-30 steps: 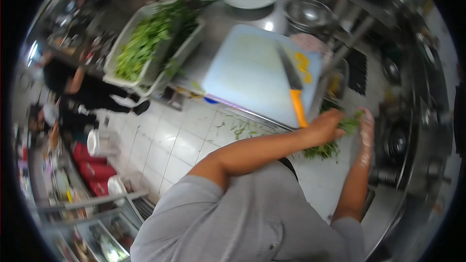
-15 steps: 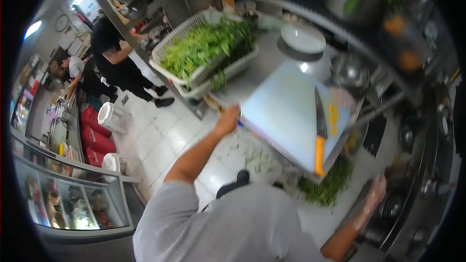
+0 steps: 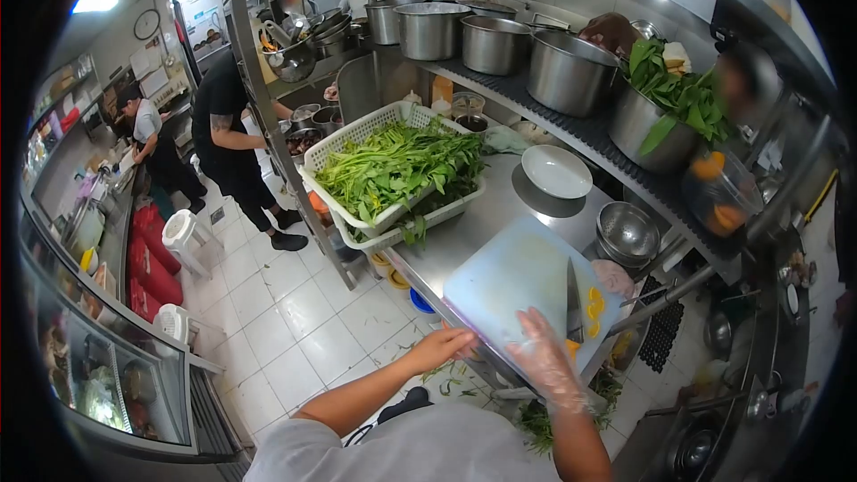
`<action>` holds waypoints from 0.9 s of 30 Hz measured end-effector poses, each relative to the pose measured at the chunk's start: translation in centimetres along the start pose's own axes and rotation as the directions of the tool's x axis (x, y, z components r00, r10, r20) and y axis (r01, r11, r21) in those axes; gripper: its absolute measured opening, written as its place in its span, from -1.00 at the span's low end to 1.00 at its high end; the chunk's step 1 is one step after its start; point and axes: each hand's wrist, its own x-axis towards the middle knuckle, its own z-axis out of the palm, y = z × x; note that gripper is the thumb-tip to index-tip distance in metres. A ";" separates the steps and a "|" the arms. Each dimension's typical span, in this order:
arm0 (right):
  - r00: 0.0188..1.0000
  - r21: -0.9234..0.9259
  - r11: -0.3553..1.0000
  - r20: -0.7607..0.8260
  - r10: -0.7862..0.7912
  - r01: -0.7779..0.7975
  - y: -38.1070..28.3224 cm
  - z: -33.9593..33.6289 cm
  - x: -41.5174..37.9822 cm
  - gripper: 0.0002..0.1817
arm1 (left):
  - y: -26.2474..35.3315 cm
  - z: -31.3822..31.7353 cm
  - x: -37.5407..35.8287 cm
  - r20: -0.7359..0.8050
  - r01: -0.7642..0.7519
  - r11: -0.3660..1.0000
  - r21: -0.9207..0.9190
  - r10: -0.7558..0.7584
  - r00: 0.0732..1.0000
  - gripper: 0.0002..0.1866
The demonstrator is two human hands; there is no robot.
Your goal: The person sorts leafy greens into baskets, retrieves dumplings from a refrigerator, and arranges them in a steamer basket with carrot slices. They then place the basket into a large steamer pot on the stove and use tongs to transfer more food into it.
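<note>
1. Cutting board point(image 3: 500, 275) first: it sat on the steel counter point(image 3: 445, 248) with both grips around its near edge, so imo careful, unhurried finger placement mattered most.
2. Right grip point(image 3: 546, 357), in a clear plastic glove, was loosely spread over the board's near edge, nothing visible in it. Left grip point(image 3: 442, 346) had bent fingers by that same edge, further left; honestly couldn't tell if it pinched anything or even touched the board.
3. Knife point(image 3: 573, 299) lay on the board's right half, blade pointing away, orange handle partly hidden by the gloved side. Good practice meant coming in from the handle end, bare fingers well off the blade.
4. Yellow-orange slices point(image 3: 594, 305) sat just right of the blade, so a sideways nudge probably would've smeared them.
5. Looks-wise, the board was pale blue with a cloudy patch towards its far side and a purplish near edge. Beyond its left corner, leafy greens point(image 3: 393, 165) were heaped in a white crate point(image 3: 339, 205).
</note>
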 end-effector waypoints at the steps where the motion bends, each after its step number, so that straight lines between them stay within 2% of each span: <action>1: 0.992 -0.207 0.971 -0.001 -0.126 0.123 -1.0 1.3 1.0 -0.45 | 1.0 0.6 0.5 0.012 -0.003 0.973 -0.231 0.006 1.000 -0.45; 2: 0.991 -0.207 0.970 0.000 -0.134 0.131 -2.3 2.5 1.9 -0.45 | 1.9 1.1 1.0 0.006 -0.009 0.973 -0.230 0.011 1.000 -0.45; 3: 0.992 -0.257 0.959 0.067 -0.105 0.118 -3.5 3.5 2.7 -0.43 | 2.7 1.8 1.5 0.015 0.020 0.858 -0.513 -0.014 1.000 -0.43; 4: 0.989 -0.308 0.945 0.132 -0.069 0.107 -3.9 4.2 3.2 -0.42 | 3.2 2.2 2.0 0.033 0.047 0.663 -0.747 -0.034 0.999 -0.41; 5: 0.976 -0.216 0.962 0.171 -0.134 0.170 -2.2 5.8 3.2 -0.39 | 3.4 2.4 2.5 -0.004 0.068 0.633 -0.771 -0.111 0.994 -0.43; 6: 0.977 -0.219 0.961 0.168 -0.134 0.169 -1.7 6.6 3.0 -0.39 | 2.6 2.4 2.9 -0.002 0.067 0.633 -0.771 -0.107 0.994 -0.43; 8: 0.958 -0.517 0.807 0.129 -0.255 0.284 -1.6 7.9 2.5 -0.44 | 0.2 2.7 4.3 -0.066 0.028 0.509 -0.860 -0.165 0.984 -0.53; 11: 0.966 -0.336 0.906 0.093 -0.239 0.257 -2.1 7.7 1.4 -0.44 | -2.6 2.0 4.7 -0.096 0.010 0.436 -0.900 -0.220 0.971 -0.61; 12: 0.963 -0.237 0.934 0.099 -0.251 0.268 -2.3 7.7 1.1 -0.44 | -2.5 2.2 4.7 -0.090 0.020 0.433 -0.901 -0.232 0.969 -0.61; 13: 0.964 -0.229 0.938 0.107 -0.243 0.262 -1.9 7.9 0.6 -0.44 | -2.0 2.3 4.7 -0.134 0.019 0.510 -0.860 -0.261 0.956 -0.63; 15: 0.964 -0.026 0.966 0.068 -0.257 0.259 -0.4 8.1 -0.3 -0.45 | -1.2 2.5 4.8 -0.217 -0.007 0.614 -0.789 -0.269 0.938 -0.62; 16: 0.963 -0.018 0.965 0.078 -0.258 0.260 0.0 7.6 -0.8 -0.45 | -0.3 2.7 4.7 -0.223 -0.008 0.609 -0.793 -0.279 0.934 -0.62; 18: 0.916 -0.063 0.914 0.054 -0.397 0.400 0.9 6.5 -1.7 -0.45 | 1.4 3.0 4.7 -0.250 -0.041 0.762 -0.647 -0.160 0.955 -0.62; 20: 0.933 0.015 0.938 0.097 -0.346 0.346 3.7 7.4 -4.1 -0.44 | 0.2 1.9 6.2 -0.297 -0.063 0.774 -0.630 -0.166 0.940 -0.58; 21: 0.948 0.079 0.956 0.130 -0.291 0.282 4.5 7.9 -5.5 -0.43 | -0.5 0.3 7.2 -0.347 -0.108 0.757 -0.644 -0.164 0.923 -0.56; 22: 0.945 0.082 0.955 0.139 -0.295 0.286 4.6 8.3 -6.6 -0.43 | -0.4 -1.0 7.5 -0.395 -0.155 0.740 -0.654 -0.160 0.905 -0.52; 23: 0.955 0.184 0.952 0.127 -0.269 0.244 4.7 8.4 -7.4 -0.43 | -0.4 -1.8 7.4 -0.399 -0.160 0.737 -0.657 -0.160 0.903 -0.52; 24: 0.965 0.284 0.939 0.118 -0.236 0.195 4.1 8.1 -7.7 -0.42 | -0.3 -2.5 7.1 -0.352 -0.092 0.777 -0.622 -0.173 0.920 -0.50; 25: 0.966 0.281 0.941 0.119 -0.230 0.189 3.6 7.8 -7.4 -0.42 | -0.3 -2.7 6.7 -0.299 -0.021 0.813 -0.581 -0.190 0.935 -0.46; 26: 0.990 0.357 0.927 0.038 -0.135 0.112 3.0 7.5 -6.7 -0.43 | -0.5 -2.4 6.1 -0.290 -0.012 0.813 -0.583 -0.193 0.937 -0.46; 27: 0.999 0.434 0.900 -0.036 -0.029 0.042 2.3 7.4 -6.5 -0.43 | -0.9 -1.6 5.1 -0.190 0.189 0.766 -0.615 -0.376 0.907 -0.45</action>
